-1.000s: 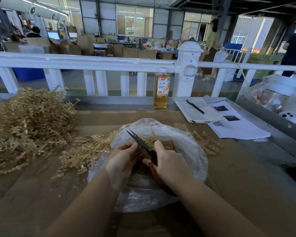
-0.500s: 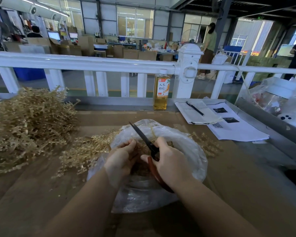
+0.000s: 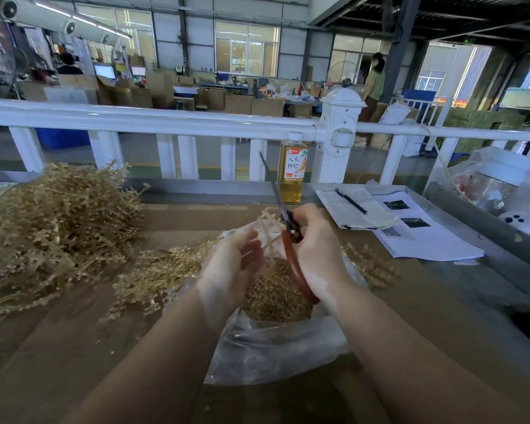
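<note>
Cutting gold beaded sprigs into a clear plastic bag at the middle of the surface, toward its near edge. Probably between snips: scissors held upright, blades seemingly together, pointing away from the sprig. Next, likely opening the blades and setting them across the stem above the bag. Right hand wrapped around the orange scissor handles. Left hand loosely curled, holding the sprig's stem just beside the scissors, over the heap of cut bits. Uncut pile toward the left edge.
</note>
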The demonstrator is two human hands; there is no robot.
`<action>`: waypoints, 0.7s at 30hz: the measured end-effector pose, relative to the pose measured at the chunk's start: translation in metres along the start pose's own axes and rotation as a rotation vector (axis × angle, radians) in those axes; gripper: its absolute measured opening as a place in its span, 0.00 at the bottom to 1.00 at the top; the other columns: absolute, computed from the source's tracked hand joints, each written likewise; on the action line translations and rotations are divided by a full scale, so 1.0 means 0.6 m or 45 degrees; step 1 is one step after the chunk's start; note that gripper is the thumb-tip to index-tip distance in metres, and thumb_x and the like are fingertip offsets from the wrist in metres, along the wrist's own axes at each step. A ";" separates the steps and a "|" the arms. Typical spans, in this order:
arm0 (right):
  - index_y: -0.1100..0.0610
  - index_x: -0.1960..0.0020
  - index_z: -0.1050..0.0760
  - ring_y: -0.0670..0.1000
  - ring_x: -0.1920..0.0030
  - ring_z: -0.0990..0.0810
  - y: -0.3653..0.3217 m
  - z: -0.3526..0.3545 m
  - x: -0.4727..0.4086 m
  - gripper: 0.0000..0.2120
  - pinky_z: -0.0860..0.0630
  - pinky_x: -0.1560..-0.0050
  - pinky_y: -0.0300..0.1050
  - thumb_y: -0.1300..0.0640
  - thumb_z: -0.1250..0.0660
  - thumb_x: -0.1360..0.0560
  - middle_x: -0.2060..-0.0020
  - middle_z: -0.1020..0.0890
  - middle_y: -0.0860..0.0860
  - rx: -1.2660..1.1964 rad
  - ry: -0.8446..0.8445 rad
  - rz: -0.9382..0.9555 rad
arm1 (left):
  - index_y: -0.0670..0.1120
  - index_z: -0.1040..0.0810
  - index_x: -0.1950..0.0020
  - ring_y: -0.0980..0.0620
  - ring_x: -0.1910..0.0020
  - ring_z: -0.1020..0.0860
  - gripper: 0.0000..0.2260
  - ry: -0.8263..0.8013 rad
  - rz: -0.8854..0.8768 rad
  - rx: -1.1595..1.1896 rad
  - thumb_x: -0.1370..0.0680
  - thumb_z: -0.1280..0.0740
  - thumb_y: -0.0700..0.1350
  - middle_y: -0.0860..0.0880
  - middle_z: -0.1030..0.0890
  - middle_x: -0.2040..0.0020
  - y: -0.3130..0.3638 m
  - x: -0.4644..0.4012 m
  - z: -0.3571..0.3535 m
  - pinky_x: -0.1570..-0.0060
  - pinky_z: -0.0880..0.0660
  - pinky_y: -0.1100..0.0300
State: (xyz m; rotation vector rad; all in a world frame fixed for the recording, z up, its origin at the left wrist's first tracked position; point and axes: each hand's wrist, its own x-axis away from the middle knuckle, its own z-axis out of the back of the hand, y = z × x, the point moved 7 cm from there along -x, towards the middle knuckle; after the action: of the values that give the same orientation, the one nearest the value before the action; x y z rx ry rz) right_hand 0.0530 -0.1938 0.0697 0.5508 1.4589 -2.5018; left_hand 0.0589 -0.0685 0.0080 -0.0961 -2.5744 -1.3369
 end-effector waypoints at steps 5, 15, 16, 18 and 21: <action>0.53 0.53 0.28 0.44 0.74 0.24 0.000 0.013 -0.004 0.14 0.26 0.72 0.39 0.68 0.29 0.30 0.63 0.19 0.56 -0.360 -0.112 -0.168 | 0.39 0.26 0.40 0.48 0.50 0.24 0.14 0.027 0.005 -0.040 0.24 0.33 0.40 0.43 0.24 0.50 -0.008 -0.006 0.017 0.47 0.24 0.60; 0.49 0.56 0.30 0.41 0.80 0.27 0.079 -0.020 0.024 0.18 0.33 0.80 0.33 0.69 0.29 0.31 0.67 0.21 0.52 -0.235 -0.171 -0.359 | 0.39 0.22 0.59 0.52 0.71 0.23 0.02 -0.022 0.264 -0.083 0.29 0.32 0.33 0.47 0.20 0.70 -0.045 0.001 0.028 0.66 0.26 0.62; 0.48 0.56 0.30 0.40 0.79 0.25 0.082 -0.024 0.026 0.17 0.33 0.79 0.32 0.68 0.28 0.31 0.67 0.21 0.50 -0.216 -0.178 -0.337 | 0.39 0.21 0.59 0.51 0.71 0.23 0.03 -0.015 0.265 -0.123 0.29 0.31 0.33 0.47 0.20 0.70 -0.047 0.003 0.029 0.66 0.27 0.62; 0.49 0.55 0.29 0.37 0.74 0.23 0.080 -0.030 0.027 0.17 0.31 0.76 0.30 0.68 0.28 0.32 0.66 0.22 0.46 -0.188 -0.186 -0.278 | 0.40 0.20 0.58 0.52 0.73 0.22 0.02 -0.017 0.270 -0.187 0.30 0.30 0.34 0.47 0.19 0.70 -0.047 0.005 0.030 0.72 0.27 0.64; 0.49 0.55 0.29 0.35 0.70 0.22 0.079 -0.031 0.026 0.17 0.29 0.73 0.29 0.68 0.29 0.32 0.67 0.22 0.46 -0.157 -0.185 -0.244 | 0.39 0.19 0.53 0.56 0.77 0.25 0.09 -0.017 0.265 -0.310 0.32 0.27 0.37 0.46 0.19 0.65 -0.048 0.005 0.035 0.76 0.28 0.65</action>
State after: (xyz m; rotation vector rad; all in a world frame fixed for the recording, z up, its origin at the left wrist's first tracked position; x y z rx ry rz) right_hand 0.0594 -0.2008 0.0171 0.2119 1.6653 -2.5071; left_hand 0.0477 -0.0684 -0.0257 -0.4039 -2.3241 -1.5624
